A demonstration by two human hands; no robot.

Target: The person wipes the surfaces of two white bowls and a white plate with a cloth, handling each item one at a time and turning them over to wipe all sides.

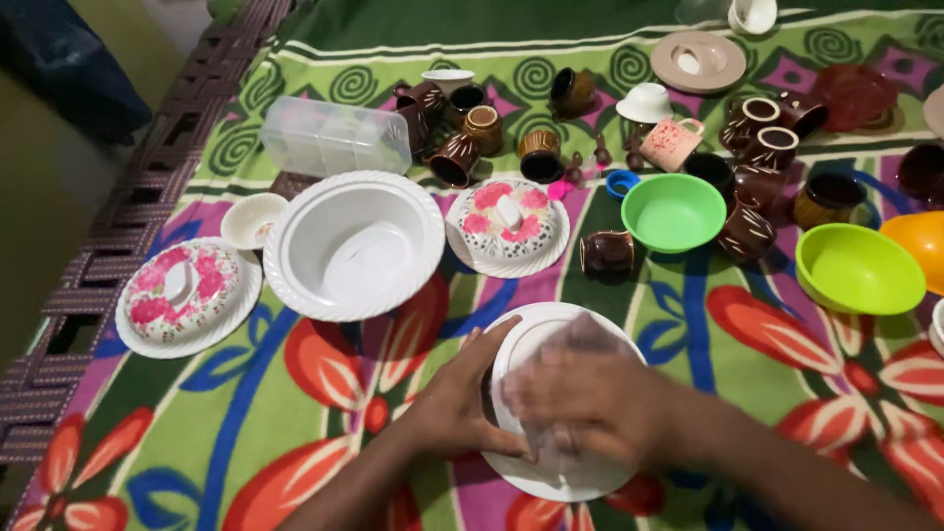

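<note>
A white round dish (536,334) lies on the flowered cloth near the bottom middle. My left hand (457,398) grips its left rim with the fingers curled over the edge. On top of the dish rests my right hand (585,398), blurred by motion, pressing what looks like a thin pale cloth against it. Beyond them stand a large white bowl (354,246) and two white lids with pink flowers (506,224) (185,293).
Several brown glazed cups (457,157) lie scattered at the back. Two green bowls (674,211) (857,267) and an orange bowl (919,241) sit at the right. A clear plastic box (334,136) stands at the back left. The woven mat's edge (128,216) runs along the left.
</note>
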